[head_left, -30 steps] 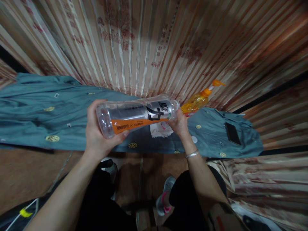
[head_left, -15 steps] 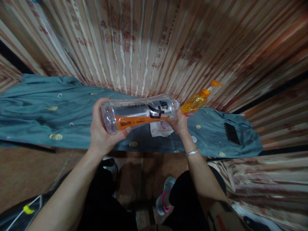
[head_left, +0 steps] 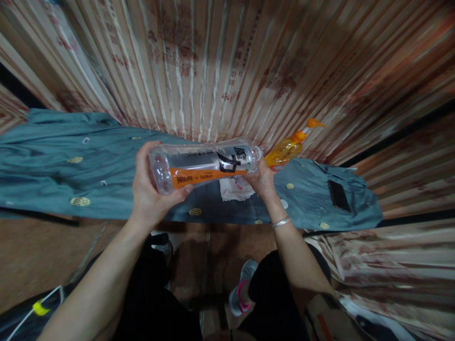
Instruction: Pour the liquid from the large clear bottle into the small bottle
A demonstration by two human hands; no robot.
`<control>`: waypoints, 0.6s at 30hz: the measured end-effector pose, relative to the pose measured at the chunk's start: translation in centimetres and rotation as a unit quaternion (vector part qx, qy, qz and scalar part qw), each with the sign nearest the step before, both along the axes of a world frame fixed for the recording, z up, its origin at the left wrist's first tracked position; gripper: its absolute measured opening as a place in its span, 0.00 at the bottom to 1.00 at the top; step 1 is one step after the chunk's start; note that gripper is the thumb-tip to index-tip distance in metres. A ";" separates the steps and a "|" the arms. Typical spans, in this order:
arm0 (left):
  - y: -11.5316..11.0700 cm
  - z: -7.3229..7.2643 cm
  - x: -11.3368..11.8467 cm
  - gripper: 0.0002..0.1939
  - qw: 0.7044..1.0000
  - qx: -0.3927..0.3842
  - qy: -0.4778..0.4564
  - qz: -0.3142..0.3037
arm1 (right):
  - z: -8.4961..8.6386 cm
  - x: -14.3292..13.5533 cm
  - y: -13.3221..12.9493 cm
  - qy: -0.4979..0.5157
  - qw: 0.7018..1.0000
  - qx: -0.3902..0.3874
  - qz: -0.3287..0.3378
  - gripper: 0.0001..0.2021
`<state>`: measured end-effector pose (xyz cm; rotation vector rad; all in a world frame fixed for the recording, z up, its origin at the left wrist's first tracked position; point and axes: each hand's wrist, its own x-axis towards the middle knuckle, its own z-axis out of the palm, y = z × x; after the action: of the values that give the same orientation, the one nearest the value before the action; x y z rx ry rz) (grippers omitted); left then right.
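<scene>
A clear plastic bottle point(head_left: 206, 163) with a silver and orange label lies sideways in the air, above a cloth-covered table. My left hand point(head_left: 151, 189) is wrapped round its base end, thumb along the lower side. At the neck end, my right hand point(head_left: 262, 180) grips the bottle; some of its fingers are hidden behind it. Just beyond my right hand stands a yellow-orange pump bottle point(head_left: 285, 150). Below the held bottle, a crumpled white wrapper or tissue point(head_left: 235, 190) rests on the cloth.
The narrow table wears a teal cloth point(head_left: 117, 175) with yellow prints. A black phone point(head_left: 339, 195) lies towards its right end, and a white round spot point(head_left: 284, 203) shows near my right wrist. Pleated curtains point(head_left: 213, 71) hang behind. My legs and shoes are below.
The view has shifted slightly, so the table and its objects appear a little further left. Both hands keep their hold on the bottle, which is nearly unchanged in pose.
</scene>
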<state>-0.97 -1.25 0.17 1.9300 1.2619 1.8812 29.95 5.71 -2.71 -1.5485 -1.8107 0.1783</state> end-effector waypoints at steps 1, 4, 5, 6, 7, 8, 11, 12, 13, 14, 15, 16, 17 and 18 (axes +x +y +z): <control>0.0 0.0 0.0 0.51 1.000 -0.005 -0.002 -0.004 | 0.0 0.0 0.0 0.000 1.000 -0.001 0.000 0.33; 0.1 -0.1 0.0 0.52 1.000 -0.015 0.002 -0.006 | 0.0 -0.1 0.0 0.001 1.000 -0.008 -0.007 0.33; 0.1 -0.1 0.0 0.52 1.000 -0.014 0.003 -0.006 | 0.0 -0.2 0.0 0.002 1.000 -0.008 -0.010 0.32; 0.2 -0.1 0.0 0.52 1.000 -0.012 0.003 -0.006 | 0.0 -0.2 0.0 0.002 1.000 -0.007 -0.011 0.31; 0.2 -0.1 0.1 0.52 1.000 -0.011 0.002 -0.007 | 0.0 -0.2 0.0 0.002 1.000 -0.003 -0.009 0.30; 0.2 -0.1 0.1 0.51 1.000 -0.011 0.000 -0.007 | 0.0 -0.2 0.1 0.003 1.000 0.000 -0.006 0.30; 0.2 -0.1 0.1 0.50 1.000 -0.009 -0.006 -0.005 | 0.1 -0.1 0.1 0.006 1.000 0.001 0.002 0.29; 0.2 -0.1 0.1 0.50 1.000 -0.009 -0.008 -0.006 | 0.1 -0.1 0.0 0.006 1.000 0.000 0.002 0.29; 0.2 -0.2 0.1 0.49 1.000 -0.010 -0.011 -0.007 | 0.2 0.0 0.0 0.006 1.000 -0.002 0.001 0.29; 0.2 -0.2 0.2 0.49 1.000 -0.011 -0.015 -0.010 | 0.2 0.0 0.0 0.005 1.000 -0.003 -0.001 0.29; 0.2 -0.2 0.2 0.49 1.000 -0.013 -0.018 -0.015 | 0.3 0.0 0.0 0.004 1.000 -0.005 -0.004 0.29; 0.2 -0.3 0.2 0.49 0.999 -0.015 -0.021 -0.018 | 0.3 0.0 -0.1 0.003 1.000 -0.008 -0.007 0.30; 0.2 -0.3 0.2 0.49 0.999 -0.017 -0.023 -0.019 | 0.3 0.0 -0.1 0.001 1.000 -0.012 -0.009 0.31; 0.2 -0.3 0.2 0.49 0.999 -0.018 -0.024 -0.019 | 0.3 0.0 -0.1 0.000 1.000 -0.016 -0.011 0.31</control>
<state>-0.78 -1.04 -0.11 1.8664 1.2286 1.8626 29.91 5.59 -2.39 -1.5897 -1.7994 0.1983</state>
